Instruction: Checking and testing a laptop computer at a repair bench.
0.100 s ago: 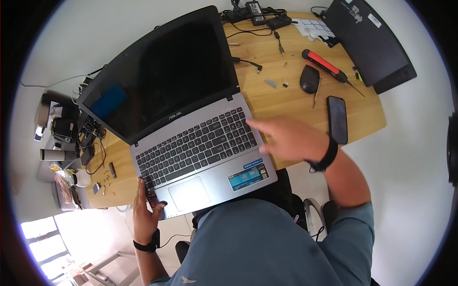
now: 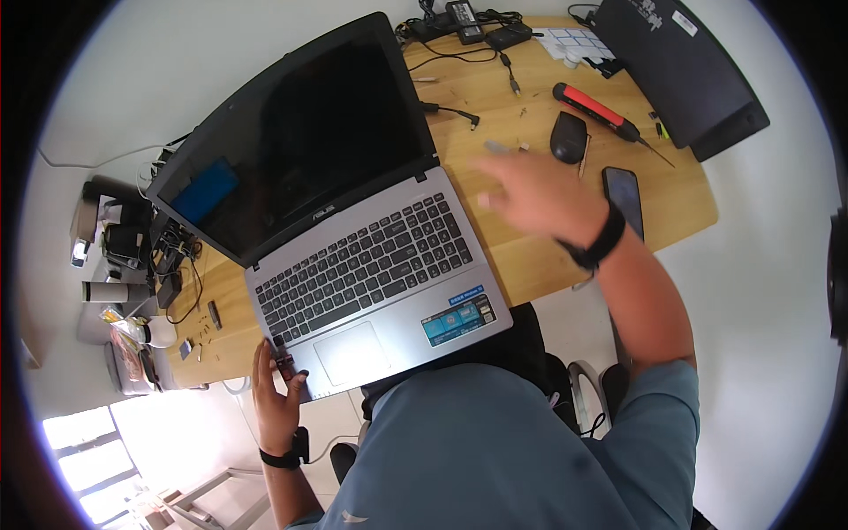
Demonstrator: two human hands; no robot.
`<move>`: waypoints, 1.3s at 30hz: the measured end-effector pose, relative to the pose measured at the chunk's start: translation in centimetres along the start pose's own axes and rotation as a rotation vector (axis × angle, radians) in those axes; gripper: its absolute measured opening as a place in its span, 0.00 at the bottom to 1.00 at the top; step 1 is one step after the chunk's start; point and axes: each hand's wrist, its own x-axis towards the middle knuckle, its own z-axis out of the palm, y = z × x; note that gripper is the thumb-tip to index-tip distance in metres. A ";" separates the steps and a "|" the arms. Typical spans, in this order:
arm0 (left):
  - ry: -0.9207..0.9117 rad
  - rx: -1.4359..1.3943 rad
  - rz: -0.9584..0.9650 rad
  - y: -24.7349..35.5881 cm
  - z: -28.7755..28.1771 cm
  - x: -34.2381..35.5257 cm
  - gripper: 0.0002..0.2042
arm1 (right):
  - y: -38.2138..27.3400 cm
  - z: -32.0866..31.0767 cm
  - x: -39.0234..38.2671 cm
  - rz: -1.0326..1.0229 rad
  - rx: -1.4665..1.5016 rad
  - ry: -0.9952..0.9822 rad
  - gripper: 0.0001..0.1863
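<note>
An open grey laptop (image 2: 406, 331) lies at an angle across the front of the table, its screen dark with a blue reflection. At its front left corner, my left hand (image 2: 278, 408) grips the edge, thumb on the palm rest and fingers along the side. My right hand (image 2: 549, 201) is in the air just right of the laptop, holding nothing, index finger stretched out and slightly blurred. Close beyond it are a black mouse (image 2: 568, 137) and a small clear strip (image 2: 495, 147), partly covered by the hand. A black phone (image 2: 623, 199) lies by the right wrist.
A red and black screwdriver (image 2: 596, 110) lies behind the mouse. Power adapters (image 2: 465, 22) and cables crowd the back edge. On the right stands a dark flat panel (image 2: 693, 84). Several small screws (image 2: 205, 331) and a black stick (image 2: 214, 314) lie left of the laptop.
My right hand has moved away from the keyboard's right edge, up and to the right over the table. My left hand stays on the laptop's corner. The whole view has shifted slightly.
</note>
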 end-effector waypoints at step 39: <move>-0.392 -1.363 -0.372 5.6 10.8 -1.1 0.26 | 3.7 4.5 10.0 0.026 0.122 -0.040 0.11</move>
